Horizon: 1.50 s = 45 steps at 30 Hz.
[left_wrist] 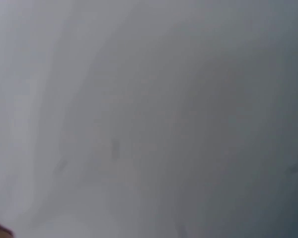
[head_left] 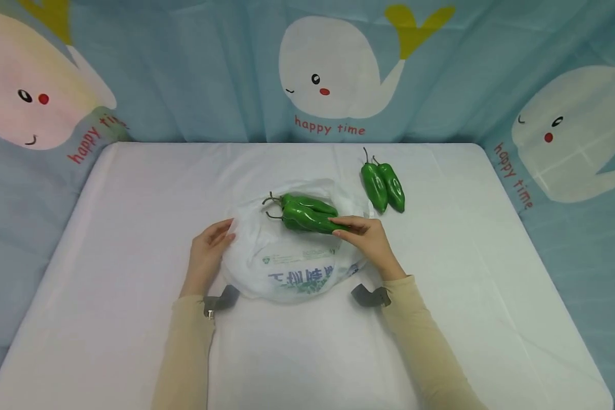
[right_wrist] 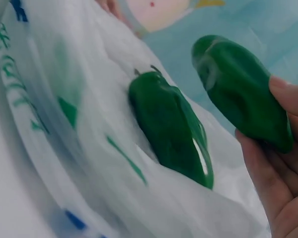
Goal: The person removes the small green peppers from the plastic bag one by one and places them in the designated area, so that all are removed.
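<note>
A white plastic bag (head_left: pixel 266 239) with blue and green print lies on the table, its mouth spread toward the far side. My left hand (head_left: pixel 210 247) pinches the bag's left edge between thumb and fingers. In my right hand (head_left: pixel 366 236) a green pepper (head_left: pixel 307 218) is pinched near its tip, stem pointing left, over the bag. The right wrist view shows the held pepper (right_wrist: pixel 238 89) raised above the bag, with more green peppers (right_wrist: pixel 161 119) lying inside against the white plastic. Bag film fills nearly all of the left wrist view.
Two green peppers (head_left: pixel 383 185) lie side by side on the white table (head_left: pixel 466 273), just beyond the bag's far right corner. A blue curtain (head_left: pixel 195 74) with whale prints stands along the back and sides of the table.
</note>
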Motion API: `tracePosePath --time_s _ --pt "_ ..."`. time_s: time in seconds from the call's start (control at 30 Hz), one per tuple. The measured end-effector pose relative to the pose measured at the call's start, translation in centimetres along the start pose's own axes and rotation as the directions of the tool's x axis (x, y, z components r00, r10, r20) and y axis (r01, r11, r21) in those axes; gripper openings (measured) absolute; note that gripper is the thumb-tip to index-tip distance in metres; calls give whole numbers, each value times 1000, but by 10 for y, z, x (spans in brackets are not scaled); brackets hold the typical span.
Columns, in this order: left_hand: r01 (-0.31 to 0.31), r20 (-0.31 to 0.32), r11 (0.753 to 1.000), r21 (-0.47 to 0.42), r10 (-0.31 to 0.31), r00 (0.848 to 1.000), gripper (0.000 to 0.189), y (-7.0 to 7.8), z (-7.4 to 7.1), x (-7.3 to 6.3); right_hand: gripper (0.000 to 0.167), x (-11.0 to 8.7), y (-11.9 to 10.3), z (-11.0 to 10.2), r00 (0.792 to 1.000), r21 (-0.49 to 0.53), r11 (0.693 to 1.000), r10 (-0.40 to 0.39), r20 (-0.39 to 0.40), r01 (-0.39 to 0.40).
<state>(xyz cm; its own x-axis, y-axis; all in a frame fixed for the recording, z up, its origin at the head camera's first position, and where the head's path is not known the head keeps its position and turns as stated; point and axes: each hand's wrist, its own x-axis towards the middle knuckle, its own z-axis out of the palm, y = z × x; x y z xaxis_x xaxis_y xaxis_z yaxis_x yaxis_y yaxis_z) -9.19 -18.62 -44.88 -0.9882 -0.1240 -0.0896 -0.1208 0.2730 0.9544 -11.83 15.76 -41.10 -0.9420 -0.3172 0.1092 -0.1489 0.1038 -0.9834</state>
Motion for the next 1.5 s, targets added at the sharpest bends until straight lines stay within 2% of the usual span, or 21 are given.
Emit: tracePosePath --time_s 0.1,0.2,0.33,0.57,0.77,1.2,1.37,1.5 --pt "19 4 1000 15 -19 1000 40 0 -1 -2 29 0 -1 -6 998 8 999 -33 -52 34" --pt "28 2 999 18 -28 1000 40 2 -1 -4 28 0 1 -14 992 33 999 -34 -120 39" --pt "29 -9 999 25 -29 1000 39 5 -1 -4 29 3 3 -24 972 45 998 -21 -233 33" --pt "24 -9 999 33 -24 1000 40 7 -3 -3 29 6 10 -42 907 90 996 23 -421 17" --pt "49 -9 999 24 -49 999 41 8 -3 -3 26 6 17 -55 848 138 990 53 -527 24" --pt "41 5 999 -28 -41 999 40 7 2 -1 27 7 19 -90 748 237 967 91 -657 90" --pt "36 13 999 -16 -36 999 40 8 3 0 24 8 22 -104 707 296 945 115 -698 139" --pt "39 14 999 -7 -39 999 41 8 3 0 24 8 24 -111 676 362 921 175 -716 145"
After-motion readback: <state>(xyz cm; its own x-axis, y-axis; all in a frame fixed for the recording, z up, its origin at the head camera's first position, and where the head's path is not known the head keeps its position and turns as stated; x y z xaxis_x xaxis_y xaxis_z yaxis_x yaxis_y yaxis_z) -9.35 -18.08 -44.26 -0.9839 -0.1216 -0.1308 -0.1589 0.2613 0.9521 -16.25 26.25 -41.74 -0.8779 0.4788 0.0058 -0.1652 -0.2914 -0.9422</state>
